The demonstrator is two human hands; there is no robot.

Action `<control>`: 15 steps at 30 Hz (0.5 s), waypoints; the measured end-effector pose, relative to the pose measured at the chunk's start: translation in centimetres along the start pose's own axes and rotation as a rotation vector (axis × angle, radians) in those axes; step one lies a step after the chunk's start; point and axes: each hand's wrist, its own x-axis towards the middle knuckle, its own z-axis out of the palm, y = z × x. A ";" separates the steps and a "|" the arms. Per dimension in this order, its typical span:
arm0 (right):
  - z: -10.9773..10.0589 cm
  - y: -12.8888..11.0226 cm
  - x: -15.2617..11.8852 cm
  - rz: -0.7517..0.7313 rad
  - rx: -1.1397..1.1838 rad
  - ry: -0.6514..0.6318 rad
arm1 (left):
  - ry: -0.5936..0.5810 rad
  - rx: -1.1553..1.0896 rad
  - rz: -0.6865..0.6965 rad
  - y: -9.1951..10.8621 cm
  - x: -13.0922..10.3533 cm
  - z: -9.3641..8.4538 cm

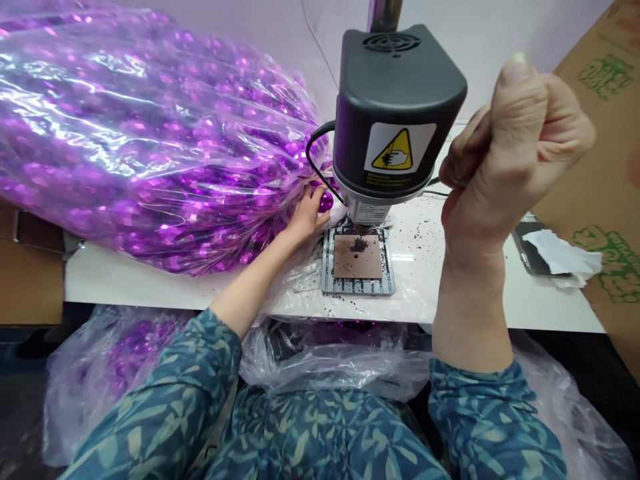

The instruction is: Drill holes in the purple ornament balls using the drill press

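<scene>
My left hand [309,215] is at the gathered mouth of a big clear plastic bag [165,140], with its fingers closed on a shiny purple faceted ball [326,201]. Many similar balls fill the bag. My right hand [520,127] is raised to the right of a dark bench drill press [395,100], its fingers curled into a fist. Whatever that fist may grip is hidden behind the fingers. Under the drill head, a brown square board [357,260] with a small hole and dark shavings lies on the grooved metal base [357,287].
Dark shavings dot the white table [520,300]. To the right, a crumpled white tissue [565,257] lies on a phone [533,250], beside a printed cardboard box [610,220]. Loose plastic bags [340,367] hang below the table's front edge. A black cable [310,157] loops by the drill.
</scene>
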 end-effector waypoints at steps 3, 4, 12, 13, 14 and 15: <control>0.1 0.2 0.0 0.004 -0.009 0.006 | -0.068 -0.200 -0.165 2.0 -4.4 -1.1; 0.1 0.2 0.0 0.006 -0.017 0.013 | -0.111 -0.314 -0.235 2.5 -5.9 -1.1; 0.2 0.0 0.0 0.027 -0.009 0.019 | -0.111 -0.540 -0.397 2.9 -10.7 1.5; 0.2 0.0 0.0 0.029 -0.006 0.017 | -0.114 -0.545 -0.382 2.9 -10.6 1.8; 0.2 -0.1 -0.1 0.031 -0.010 0.017 | -0.126 -0.550 -0.368 3.0 -10.4 2.0; 0.2 -0.1 -0.1 0.033 -0.023 0.019 | -0.143 -0.550 -0.357 3.0 -10.3 2.1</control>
